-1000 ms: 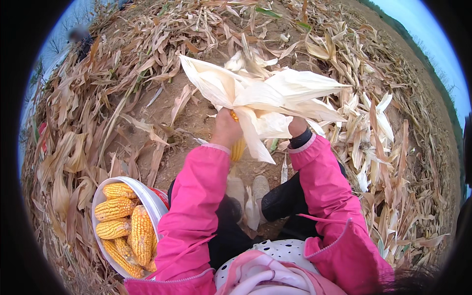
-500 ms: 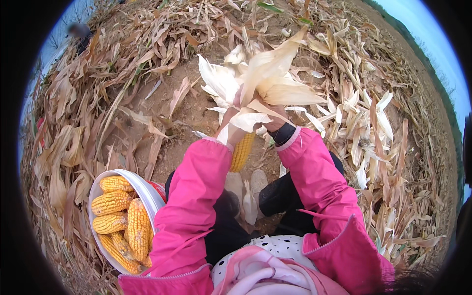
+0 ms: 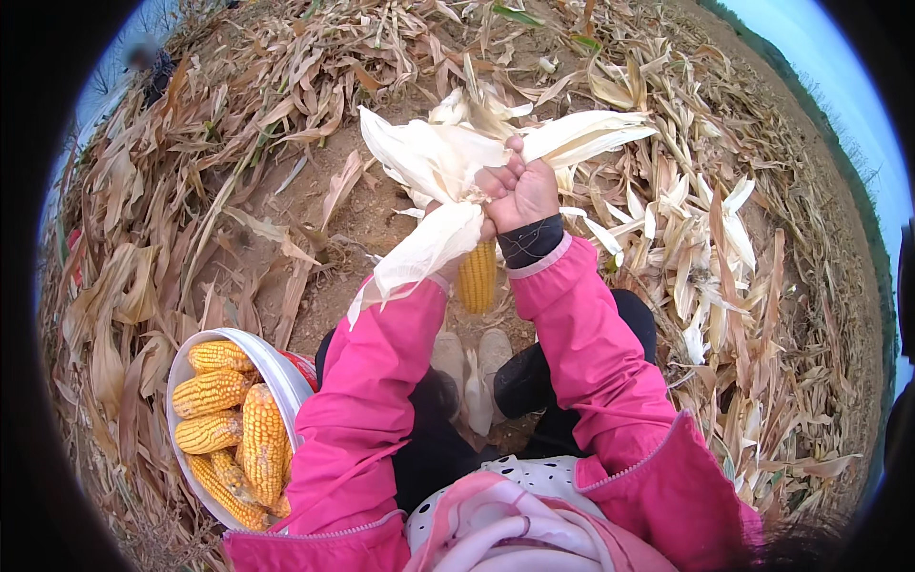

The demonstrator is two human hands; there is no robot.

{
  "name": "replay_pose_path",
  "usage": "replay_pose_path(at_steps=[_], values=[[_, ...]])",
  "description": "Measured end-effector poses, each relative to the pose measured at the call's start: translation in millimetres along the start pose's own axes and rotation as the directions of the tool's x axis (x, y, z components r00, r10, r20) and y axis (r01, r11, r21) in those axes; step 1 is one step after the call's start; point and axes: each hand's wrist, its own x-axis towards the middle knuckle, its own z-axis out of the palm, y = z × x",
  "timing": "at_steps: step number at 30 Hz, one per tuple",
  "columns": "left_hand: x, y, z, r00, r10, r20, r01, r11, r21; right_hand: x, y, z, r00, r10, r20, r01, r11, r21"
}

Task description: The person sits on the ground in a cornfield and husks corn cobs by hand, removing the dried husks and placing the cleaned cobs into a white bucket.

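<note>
Over the ground between my feet, a yellow corn ear (image 3: 477, 277) points its bare kernel end toward me. Its pale husk (image 3: 419, 157) is peeled back and fans out to the left and far side. My left hand (image 3: 464, 258) is closed around the ear, largely covered by a drooping husk leaf (image 3: 434, 246). Close against it, my right hand (image 3: 522, 194) has its fingers curled tight on the husk at the far end of the ear. A strip of husk (image 3: 596, 133) sticks out to the right beyond that fist.
A white bucket (image 3: 291, 381) with several husked corn ears (image 3: 264, 443) stands by my left arm. Dry stalks and leaves (image 3: 124, 286) cover the ground around a patch of bare soil (image 3: 315, 205). Loose husks (image 3: 701, 229) lie to the right. Far left is another person (image 3: 155, 76).
My right hand has shifted a little left and turned, its curled fingers now showing. The husk leaves that stood over the hands have spread apart to left and right; one now droops over my left hand.
</note>
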Motion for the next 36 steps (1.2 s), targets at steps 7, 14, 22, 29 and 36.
replay_pose_path(at_steps=[7, 14, 22, 29, 36], values=[[-5.6, -0.6, 12.3, 0.998, 0.042, -0.055, -0.037, 0.996, 0.083, -4.2, -11.2, 8.9, 0.999, -0.008, -0.037, 0.006, 0.998, -0.070], [-3.9, -2.6, -21.3, 0.961, 0.275, 0.002, -0.011, 0.030, 0.999, 16.1, -23.5, -13.8, 0.972, 0.071, 0.224, 0.061, 0.844, -0.532], [-7.1, 0.8, -15.4, 0.962, 0.267, 0.046, 0.078, -0.437, 0.896, 34.2, -2.8, -27.6, 0.869, -0.355, 0.343, 0.477, 0.419, -0.773], [2.7, -0.1, -36.8, 0.952, 0.304, -0.046, 0.088, -0.128, 0.988, 64.6, -12.5, -41.0, 0.985, -0.145, 0.095, 0.172, 0.876, -0.451], [1.5, 2.6, -50.3, 0.982, 0.136, -0.132, -0.050, 0.858, 0.511, 92.7, -151.1, -62.3, 0.875, -0.470, -0.112, 0.417, 0.852, -0.318]])
